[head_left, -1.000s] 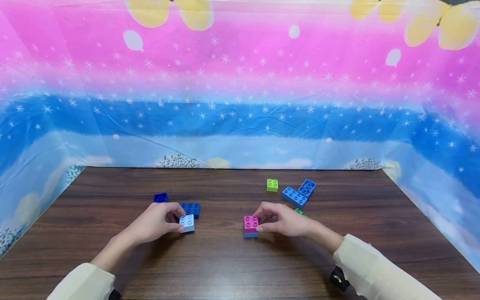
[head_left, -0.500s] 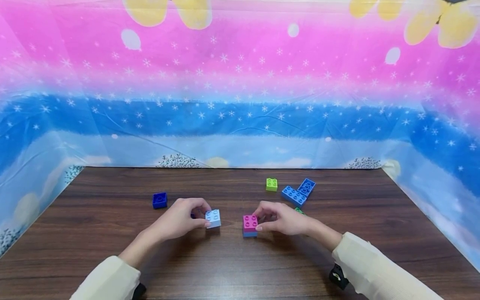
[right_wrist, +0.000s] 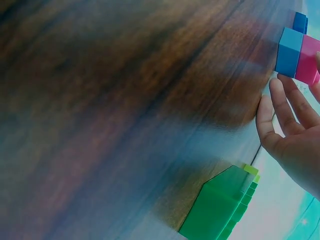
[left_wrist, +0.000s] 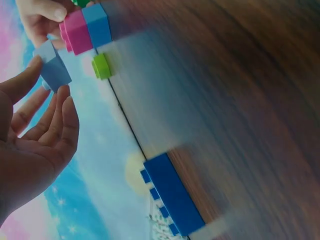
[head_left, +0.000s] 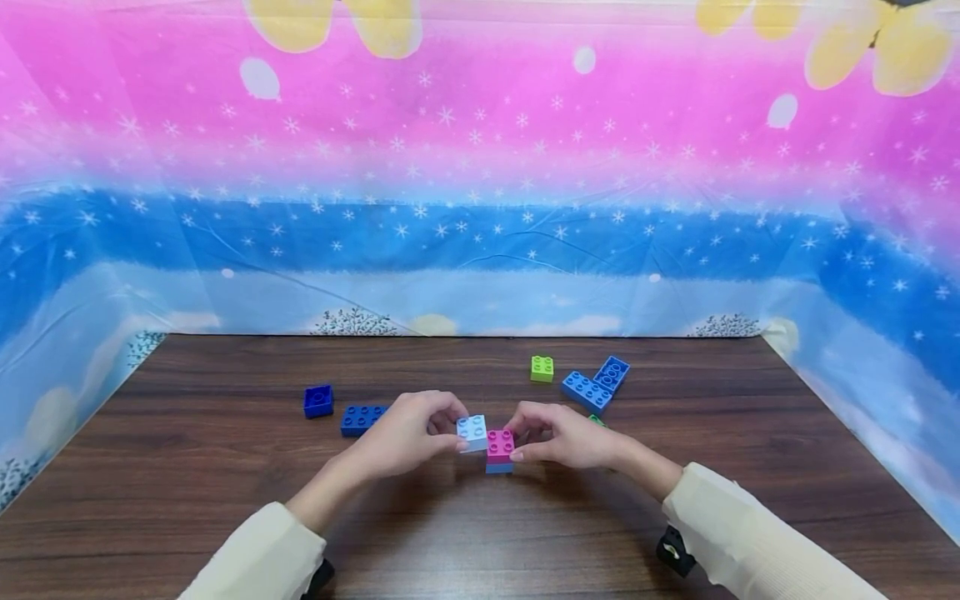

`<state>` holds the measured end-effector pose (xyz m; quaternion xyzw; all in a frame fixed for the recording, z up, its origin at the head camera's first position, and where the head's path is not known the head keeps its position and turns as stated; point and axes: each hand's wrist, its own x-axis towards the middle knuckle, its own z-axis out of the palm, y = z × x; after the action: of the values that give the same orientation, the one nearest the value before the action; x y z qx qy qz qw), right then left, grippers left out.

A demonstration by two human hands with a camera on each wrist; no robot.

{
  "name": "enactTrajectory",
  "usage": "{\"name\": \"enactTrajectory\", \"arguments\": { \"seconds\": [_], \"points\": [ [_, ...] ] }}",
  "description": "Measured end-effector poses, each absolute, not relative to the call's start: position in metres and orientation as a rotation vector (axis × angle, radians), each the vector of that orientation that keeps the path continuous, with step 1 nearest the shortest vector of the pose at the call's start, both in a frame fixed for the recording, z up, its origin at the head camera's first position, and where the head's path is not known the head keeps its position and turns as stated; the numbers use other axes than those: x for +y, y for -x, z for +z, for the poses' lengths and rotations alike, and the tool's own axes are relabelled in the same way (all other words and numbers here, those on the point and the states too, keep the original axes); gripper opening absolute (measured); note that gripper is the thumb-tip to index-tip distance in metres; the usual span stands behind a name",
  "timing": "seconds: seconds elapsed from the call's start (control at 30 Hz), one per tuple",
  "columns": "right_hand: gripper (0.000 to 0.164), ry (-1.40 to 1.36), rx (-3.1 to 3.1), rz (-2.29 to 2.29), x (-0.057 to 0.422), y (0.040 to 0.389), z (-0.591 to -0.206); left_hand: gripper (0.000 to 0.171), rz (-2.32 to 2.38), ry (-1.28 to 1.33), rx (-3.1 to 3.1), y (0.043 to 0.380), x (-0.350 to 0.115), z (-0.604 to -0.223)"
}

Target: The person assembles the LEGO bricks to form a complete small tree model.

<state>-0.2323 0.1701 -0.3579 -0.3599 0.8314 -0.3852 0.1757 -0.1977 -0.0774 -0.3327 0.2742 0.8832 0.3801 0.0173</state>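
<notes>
My left hand (head_left: 416,433) pinches a pale blue toy building brick (head_left: 472,432) between thumb and fingers, held up off the table in the left wrist view. Right beside it stands a pink brick (head_left: 500,445) stacked on a blue brick (head_left: 498,468). The fingers and thumb of my right hand (head_left: 573,436) grip the pink brick from the right side. In the head view the pale brick is just behind and left of the pink one, near its upper left corner. The right wrist view shows the pink brick (right_wrist: 308,60) partly cut off by the frame edge.
A dark blue long brick (head_left: 362,420) lies partly behind my left hand, with an upturned navy brick (head_left: 318,401) farther left. Toward the back are a lime brick (head_left: 542,368) and two blue bricks (head_left: 587,391). A green brick (right_wrist: 215,205) lies behind my right forearm.
My left hand has carried the pale blue brick rightward, up to the pink and blue stack. The dark blue long brick has come back into sight. My right hand has stayed in place.
</notes>
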Motion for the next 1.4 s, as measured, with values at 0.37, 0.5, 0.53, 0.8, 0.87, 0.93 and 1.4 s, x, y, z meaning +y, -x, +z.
{"name": "enactTrajectory", "arguments": {
  "seconds": [0.37, 0.5, 0.53, 0.8, 0.87, 0.93, 1.4],
  "points": [
    [0.018, 1.051, 2.336, -1.109, 0.171, 0.233, -0.360, 0.020, 1.182, -0.895, 2.769, 0.198, -0.056, -0.337],
    [0.018, 1.052, 2.339, -1.112, 0.171, 0.232, -0.360, 0.020, 1.157, -0.914, 2.778, 0.198, -0.053, -0.339],
    [0.018, 1.054, 2.342, -1.114, 0.171, 0.232, -0.361, 0.020, 1.152, -0.914, 2.783, 0.198, -0.052, -0.340],
    [0.024, 1.040, 2.358, -1.137, 0.171, 0.231, -0.362, 0.020, 1.143, -0.919, 2.808, 0.197, -0.051, -0.339],
    [0.024, 1.032, 2.367, -1.124, 0.171, 0.230, -0.362, 0.020, 1.137, -0.928, 2.810, 0.197, -0.051, -0.340],
    [0.025, 1.027, 2.375, -1.115, 0.171, 0.229, -0.362, 0.020, 1.128, -0.931, 2.811, 0.197, -0.050, -0.340],
    [0.030, 1.017, 2.442, -1.144, 0.174, 0.225, -0.346, 0.019, 1.089, -0.954, 2.832, 0.199, -0.048, -0.337]
  ]
}}
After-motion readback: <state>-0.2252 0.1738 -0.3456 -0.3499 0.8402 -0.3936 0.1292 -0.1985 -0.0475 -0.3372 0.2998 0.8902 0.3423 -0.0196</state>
